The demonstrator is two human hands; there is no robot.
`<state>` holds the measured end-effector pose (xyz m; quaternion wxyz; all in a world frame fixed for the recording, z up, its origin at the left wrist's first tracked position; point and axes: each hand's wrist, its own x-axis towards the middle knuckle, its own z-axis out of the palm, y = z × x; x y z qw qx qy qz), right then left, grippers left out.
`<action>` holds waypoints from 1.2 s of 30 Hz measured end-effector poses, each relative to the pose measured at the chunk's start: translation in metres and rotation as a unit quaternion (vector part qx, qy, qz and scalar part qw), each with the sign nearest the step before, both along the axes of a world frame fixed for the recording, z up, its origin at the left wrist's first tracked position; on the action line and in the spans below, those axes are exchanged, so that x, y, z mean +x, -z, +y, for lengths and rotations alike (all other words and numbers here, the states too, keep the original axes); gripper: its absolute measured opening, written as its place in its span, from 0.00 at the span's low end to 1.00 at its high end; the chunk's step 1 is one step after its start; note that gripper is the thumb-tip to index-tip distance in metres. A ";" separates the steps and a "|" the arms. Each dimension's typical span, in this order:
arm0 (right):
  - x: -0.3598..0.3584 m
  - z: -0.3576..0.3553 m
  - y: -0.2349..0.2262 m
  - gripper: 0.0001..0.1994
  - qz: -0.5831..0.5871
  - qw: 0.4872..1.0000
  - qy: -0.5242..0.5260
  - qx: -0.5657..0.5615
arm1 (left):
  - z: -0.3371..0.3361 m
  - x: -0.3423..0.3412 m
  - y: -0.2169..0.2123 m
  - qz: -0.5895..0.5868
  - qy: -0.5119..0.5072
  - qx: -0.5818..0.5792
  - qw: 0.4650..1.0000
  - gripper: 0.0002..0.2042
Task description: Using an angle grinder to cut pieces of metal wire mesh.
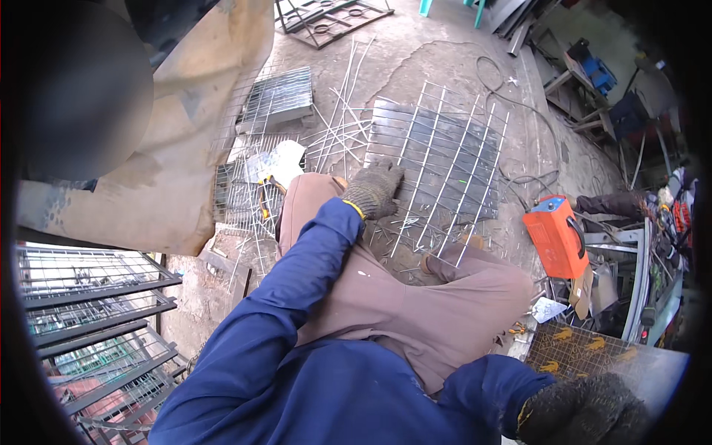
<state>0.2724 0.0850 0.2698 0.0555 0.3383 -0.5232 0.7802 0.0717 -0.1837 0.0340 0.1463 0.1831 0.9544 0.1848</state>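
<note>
Head view, left to right: left hand (373, 190) in a dark knit glove lies loosely open on the rod grid (445, 167), thin pale bars flat on concrete. Orange box (556, 236) beside it. Right hand (586, 411) looks clenched, low right.

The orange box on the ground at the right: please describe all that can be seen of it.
The orange box is a boxy machine with a bright orange casing, which looks like painted metal or plastic, and a dark strap or handle along its top. It sits tilted on the concrete floor, beside a pile of metal scrap. Dark cables curl over the floor toward it; where they join it cannot be seen. Neither hand touches it: the left hand rests by the wire grid, apart from it.
</note>
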 end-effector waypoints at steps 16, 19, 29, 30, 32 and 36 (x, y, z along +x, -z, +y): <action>-0.022 0.004 0.011 0.20 -0.004 0.995 0.093 -0.049 | 0.000 0.002 0.007 -0.012 0.027 -0.016 0.999 0.39; -0.070 0.000 0.062 0.13 -0.118 0.883 0.359 0.277 | -0.009 0.004 0.014 -0.002 0.018 -0.047 0.999 0.39; -0.134 0.043 0.237 0.37 -0.340 0.693 0.253 0.583 | -0.009 0.000 0.022 0.011 0.007 -0.028 1.000 0.38; -0.133 0.045 0.243 0.37 -0.344 0.692 0.252 0.582 | -0.009 -0.002 0.023 0.019 0.001 -0.007 1.000 0.38; -0.133 0.046 0.259 0.39 -0.327 0.686 0.274 0.589 | -0.007 -0.003 0.025 0.026 0.004 0.006 1.000 0.38; -0.135 0.043 0.261 0.40 -0.335 0.655 0.255 0.628 | -0.004 -0.001 0.021 0.026 0.001 -0.005 1.000 0.36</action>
